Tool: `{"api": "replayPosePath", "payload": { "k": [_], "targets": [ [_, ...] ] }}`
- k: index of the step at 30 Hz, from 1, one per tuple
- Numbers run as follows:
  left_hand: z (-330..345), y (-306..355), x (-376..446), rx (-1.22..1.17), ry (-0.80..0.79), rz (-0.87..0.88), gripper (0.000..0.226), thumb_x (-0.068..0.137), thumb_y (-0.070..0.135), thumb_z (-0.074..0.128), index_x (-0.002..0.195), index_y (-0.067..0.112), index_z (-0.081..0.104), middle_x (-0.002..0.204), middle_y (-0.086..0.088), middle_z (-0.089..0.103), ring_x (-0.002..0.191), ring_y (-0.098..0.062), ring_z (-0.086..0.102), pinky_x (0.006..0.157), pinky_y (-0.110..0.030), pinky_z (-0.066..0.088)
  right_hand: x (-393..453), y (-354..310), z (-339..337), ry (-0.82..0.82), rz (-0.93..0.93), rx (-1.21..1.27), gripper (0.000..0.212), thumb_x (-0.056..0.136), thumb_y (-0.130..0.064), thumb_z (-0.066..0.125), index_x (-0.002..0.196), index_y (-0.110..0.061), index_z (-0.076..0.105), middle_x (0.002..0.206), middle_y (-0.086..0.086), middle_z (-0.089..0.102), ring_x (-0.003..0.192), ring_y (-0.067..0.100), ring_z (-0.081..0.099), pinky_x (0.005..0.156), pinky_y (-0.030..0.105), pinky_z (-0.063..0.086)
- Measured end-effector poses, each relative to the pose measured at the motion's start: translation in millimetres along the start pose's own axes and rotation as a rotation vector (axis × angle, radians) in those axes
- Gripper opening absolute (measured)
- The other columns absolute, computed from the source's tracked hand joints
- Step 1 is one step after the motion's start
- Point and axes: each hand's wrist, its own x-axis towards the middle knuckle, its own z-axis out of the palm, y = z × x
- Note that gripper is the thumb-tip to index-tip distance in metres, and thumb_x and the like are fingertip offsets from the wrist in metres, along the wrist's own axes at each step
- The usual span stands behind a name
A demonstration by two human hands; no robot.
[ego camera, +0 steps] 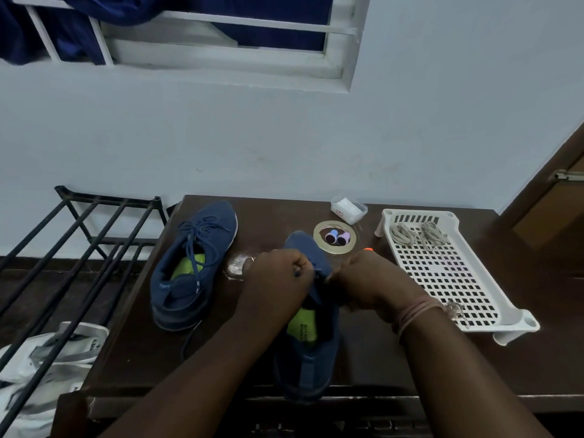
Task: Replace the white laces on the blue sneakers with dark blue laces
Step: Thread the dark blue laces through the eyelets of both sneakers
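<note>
While both hands, left hand and right hand, pinch a soft, limp dark blue lace, best gripped by its stiff tips, over the near sneaker on the bench, the relaced sneaker sits left and white laces lie in a white tray.

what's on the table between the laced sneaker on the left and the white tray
In the head view, the second sneaker with both hands working on it, plus a tape ring farther back.
</note>
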Motion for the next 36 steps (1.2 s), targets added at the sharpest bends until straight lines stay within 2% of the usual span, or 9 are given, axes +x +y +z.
{"api": "replayPosePath", "payload": {
  "k": [3, 10, 16, 19, 24, 28, 31, 34, 36],
  "targets": [
    [5.6, 3.4, -2.8, 0.204, -0.004, 0.038, 0.024, 0.081, 0.034, 0.054, 0.059, 0.024, 0.053, 0.061, 0.006, 0.054, 0.067, -0.019, 0.057, 0.073, -0.036, 0.047, 4.0, 3.0, -1.9, -0.074, 0.125, 0.106, 0.02, 0.095, -0.009, 0.059, 0.113, -0.003, 0.067, 0.098, 0.01, 0.075, 0.089, 0.023, 0.072, 0.085, 0.038, 0.059],
    [12.1, 7.7, -4.9, 0.33, 0.023, 0.051, 0.022, 0.084, 0.037, 0.056, 0.068, 0.025, 0.066, 0.062, 0.008, 0.051, 0.071, -0.014, 0.053, 0.073, -0.035, 0.031, 8.2, 2.5, -4.8, -0.156, 0.217, 0.125, 0.019, 0.098, -0.005, 0.053, 0.111, 0.002, 0.064, 0.102, 0.021, 0.072, 0.08, 0.027, 0.072, 0.067, 0.037, 0.061],
    [13.4, 8.0, -4.6, 0.314, -0.01, 0.043, 0.025, 0.087, 0.039, 0.057, 0.069, 0.025, 0.066, 0.065, 0.008, 0.055, 0.075, -0.015, 0.057, 0.078, -0.036, 0.04, 12.3, 3.5, -5.3, -0.143, 0.205, 0.1, 0.017, 0.097, -0.006, 0.056, 0.11, 0.002, 0.064, 0.098, 0.021, 0.073, 0.086, 0.03, 0.074, 0.081, 0.047, 0.061],
    [11.1, 9.9, -3.8, 0.292, -0.027, 0.054, 0.028, 0.085, 0.036, 0.058, 0.059, 0.026, 0.053, 0.058, 0.007, 0.043, 0.074, -0.016, 0.055, 0.075, -0.035, 0.035, 12.3, 4.2, -6.1, -0.147, 0.199, 0.104, 0.017, 0.098, -0.009, 0.056, 0.111, 0.0, 0.063, 0.101, 0.021, 0.072, 0.087, 0.03, 0.073, 0.079, 0.044, 0.061],
    [10.7, 6.8, -6.3, 0.331, -0.058, 0.125, 0.033, 0.084, 0.044, 0.049, 0.061, 0.022, 0.059, 0.058, 0.007, 0.047, 0.07, -0.017, 0.049, 0.077, -0.038, 0.041, 17.7, 8.9, -3.9, -0.142, 0.189, 0.136, 0.021, 0.098, -0.015, 0.058, 0.112, -0.001, 0.063, 0.107, 0.023, 0.071, 0.096, 0.034, 0.072, 0.082, 0.046, 0.061],
    [13.1, 6.6, -7.7, 0.322, -0.01, 0.086, 0.025, 0.088, 0.045, 0.056, 0.076, 0.027, 0.068, 0.073, 0.01, 0.062, 0.083, -0.016, 0.054, 0.078, -0.037, 0.031, 25.8, 15.5, -2.0, -0.149, 0.205, 0.186, 0.03, 0.101, -0.022, 0.051, 0.117, 0.0, 0.063, 0.104, 0.02, 0.07, 0.08, 0.027, 0.067, 0.072, 0.036, 0.06],
    [8.3, 5.9, -2.8, 0.009, -0.079, -0.002, 0.017, 0.086, 0.045, 0.057, 0.085, 0.034, 0.069, 0.083, 0.017, 0.069, 0.088, -0.008, 0.061, 0.087, -0.04, 0.047, 20.8, 15.9, 3.7, -0.162, 0.227, 0.201, 0.022, 0.103, -0.017, 0.048, 0.104, -0.001, 0.062, 0.083, 0.011, 0.062, 0.064, 0.019, 0.058, 0.055, 0.028, 0.05],
    [-11.6, 8.2, 6.1, -0.329, -0.053, -0.162, 0.016, 0.096, 0.025, 0.056, 0.096, 0.029, 0.072, 0.097, 0.015, 0.069, 0.082, 0.007, 0.062, 0.072, -0.016, 0.051, 21.9, 10.9, -1.6, 0.026, 0.125, 0.327, 0.012, 0.091, -0.012, 0.054, 0.08, -0.007, 0.058, 0.068, 0.01, 0.057, 0.056, 0.019, 0.054, 0.051, 0.029, 0.047],
    [-23.4, -5.1, 12.6, -0.386, -0.035, -0.269, 0.025, 0.096, 0.012, 0.051, 0.1, 0.027, 0.07, 0.102, 0.012, 0.068, 0.089, 0.003, 0.061, 0.069, -0.018, 0.046, 26.1, 6.6, -12.5, 0.343, -0.103, 0.411, 0.021, 0.072, -0.025, 0.065, 0.076, -0.005, 0.059, 0.076, 0.016, 0.061, 0.069, 0.027, 0.06, 0.072, 0.046, 0.058]
  ]
}}
